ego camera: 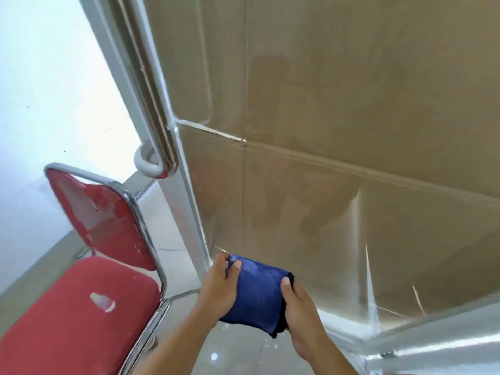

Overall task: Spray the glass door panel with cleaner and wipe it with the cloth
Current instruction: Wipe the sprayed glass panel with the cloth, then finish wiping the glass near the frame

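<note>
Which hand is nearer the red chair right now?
Left. The left hand grips the blue cloth's left edge, just right of the red chair. The right hand holds the cloth's far edge, farther from the chair.

Red chair point(81, 307) close beside door frame point(186, 201)

My fingers fold under the blue cloth point(257, 290), out of sight — only my thumbs show on top. Both my forearms leave at the bottom edge; the red chair point(78, 315) is cropped there too, its seat front unseen.
</note>
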Action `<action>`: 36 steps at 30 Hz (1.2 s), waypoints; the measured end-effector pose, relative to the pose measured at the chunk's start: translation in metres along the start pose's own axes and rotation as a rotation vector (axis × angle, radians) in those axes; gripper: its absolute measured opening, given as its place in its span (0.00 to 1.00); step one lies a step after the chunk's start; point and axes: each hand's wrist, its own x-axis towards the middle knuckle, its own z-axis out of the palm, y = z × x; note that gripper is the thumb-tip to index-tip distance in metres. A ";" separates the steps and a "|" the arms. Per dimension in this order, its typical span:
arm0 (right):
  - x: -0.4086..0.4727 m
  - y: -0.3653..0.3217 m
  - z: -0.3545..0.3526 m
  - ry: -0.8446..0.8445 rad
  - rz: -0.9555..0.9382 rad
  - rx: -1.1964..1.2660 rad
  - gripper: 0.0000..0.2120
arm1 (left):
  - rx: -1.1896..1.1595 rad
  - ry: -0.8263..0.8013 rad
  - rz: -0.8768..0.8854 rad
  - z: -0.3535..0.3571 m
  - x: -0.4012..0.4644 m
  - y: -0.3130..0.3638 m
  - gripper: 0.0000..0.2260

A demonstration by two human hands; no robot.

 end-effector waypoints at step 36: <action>0.129 0.279 0.466 -0.859 -0.590 -1.003 0.15 | -0.248 0.678 -0.482 -0.212 0.005 -0.474 0.34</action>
